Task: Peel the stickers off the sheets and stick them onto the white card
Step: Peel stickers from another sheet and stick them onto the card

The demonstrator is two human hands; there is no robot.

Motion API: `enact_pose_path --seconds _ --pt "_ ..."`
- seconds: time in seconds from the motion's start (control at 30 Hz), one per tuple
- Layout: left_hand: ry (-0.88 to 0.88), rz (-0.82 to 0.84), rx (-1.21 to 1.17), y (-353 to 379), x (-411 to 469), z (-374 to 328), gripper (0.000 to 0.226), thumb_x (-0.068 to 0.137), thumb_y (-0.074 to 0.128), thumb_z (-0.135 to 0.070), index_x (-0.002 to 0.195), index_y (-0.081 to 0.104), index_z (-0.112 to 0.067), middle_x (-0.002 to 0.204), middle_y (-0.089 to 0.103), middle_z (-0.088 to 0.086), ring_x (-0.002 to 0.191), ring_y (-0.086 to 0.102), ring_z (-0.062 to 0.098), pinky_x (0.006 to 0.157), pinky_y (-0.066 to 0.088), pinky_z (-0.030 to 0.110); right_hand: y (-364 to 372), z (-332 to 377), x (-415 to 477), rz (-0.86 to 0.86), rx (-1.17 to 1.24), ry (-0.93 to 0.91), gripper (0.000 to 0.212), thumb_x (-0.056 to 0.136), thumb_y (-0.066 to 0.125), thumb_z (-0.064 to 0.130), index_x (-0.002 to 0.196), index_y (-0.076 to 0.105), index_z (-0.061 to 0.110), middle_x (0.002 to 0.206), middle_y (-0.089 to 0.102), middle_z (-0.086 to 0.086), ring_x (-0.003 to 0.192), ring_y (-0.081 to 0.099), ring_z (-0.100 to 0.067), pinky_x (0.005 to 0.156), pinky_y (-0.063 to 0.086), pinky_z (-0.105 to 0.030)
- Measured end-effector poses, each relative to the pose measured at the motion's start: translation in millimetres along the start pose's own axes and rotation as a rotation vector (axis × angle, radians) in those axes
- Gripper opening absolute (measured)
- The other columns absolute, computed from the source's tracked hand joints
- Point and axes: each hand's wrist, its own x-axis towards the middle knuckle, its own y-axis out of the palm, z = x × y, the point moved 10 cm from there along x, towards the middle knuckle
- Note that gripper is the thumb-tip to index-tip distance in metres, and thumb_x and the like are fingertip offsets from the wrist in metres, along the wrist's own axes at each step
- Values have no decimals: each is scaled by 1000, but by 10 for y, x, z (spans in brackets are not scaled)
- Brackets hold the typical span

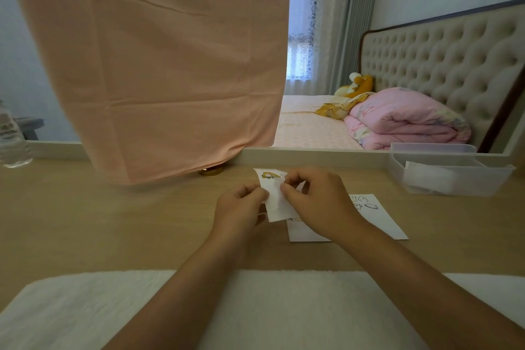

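I hold a small white sticker sheet (273, 187) above the wooden desk, with a yellow cartoon sticker showing at its top. My left hand (241, 207) grips the sheet's left edge. My right hand (315, 202) pinches at the sheet's upper right part with thumb and fingertips. Flat on the desk under my right hand lies the white card (380, 216), with several small outlined stickers near its far end. My right hand and wrist cover much of the card.
A clear plastic box (449, 176) with white paper inside stands at the right rear. A peach cloth (159, 65) hangs over a mirror behind the desk, a gold lid (210, 171) at its hem. A water bottle (12, 136) stands far left. A white towel (255, 312) covers the near edge.
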Motion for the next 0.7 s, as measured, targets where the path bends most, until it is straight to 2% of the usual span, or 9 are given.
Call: enact_pose_path --seconds 0.07,0.23,0.33,0.4,0.47,0.53,0.6,0.63,0.7 --pt "2 -4 -36 -10 6 13 19 93 58 -4 92 74 -16 92 78 0 82 75 15 64 60 26 -16 -41 4 -10 35 57 10 90 69 24 80 70 27 79 66 11 70 56 2 60 37 -8" --pt "-19 -3 -119 -7 40 77 18 92 57 -1 94 72 -10 91 78 2 88 76 21 76 62 35 61 -213 15 62 216 244 21 90 70 22 69 68 24 63 62 14 63 55 -3 63 45 -24" --pt "-8 22 -143 24 34 80 20 92 54 0 98 72 -7 95 78 4 89 75 22 75 61 35 125 -278 6 115 326 319 19 90 67 14 71 70 13 66 63 7 64 57 -9 67 51 -32" --pt "2 6 -138 20 39 85 18 91 54 1 94 70 -7 95 78 5 89 75 23 75 61 37 159 -284 -7 148 345 341 16 89 62 7 75 71 6 70 64 0 64 57 -13 66 52 -31" --pt "23 -21 -116 1 54 77 17 90 55 2 91 70 -6 95 78 6 88 75 23 76 62 38 186 -272 -14 175 342 341 15 89 59 4 81 72 7 74 66 -3 64 57 -12 63 52 -25" --pt "57 -48 -74 -27 59 43 17 90 57 1 93 71 -8 93 78 4 86 76 21 74 62 36 207 -259 -15 189 343 328 14 91 61 8 86 74 12 77 69 -7 61 59 -10 64 53 -25" --pt "92 -57 -33 -37 56 -4 17 90 60 0 96 72 -10 90 78 1 85 76 18 72 62 33 207 -262 2 181 335 307 9 90 67 17 87 75 15 82 73 -9 62 63 -10 69 56 -33" --pt "103 -55 -26 -35 52 -22 16 90 62 0 97 72 -10 89 78 0 85 76 18 70 62 31 200 -267 8 168 326 298 6 88 71 21 87 75 17 82 73 -7 64 65 -10 70 57 -34" --pt "113 -42 -33 -18 42 -45 13 90 65 0 97 71 -10 84 78 -2 82 76 17 66 61 28 161 -281 19 122 297 278 12 80 81 29 88 76 21 81 75 1 71 70 -10 71 60 -32"
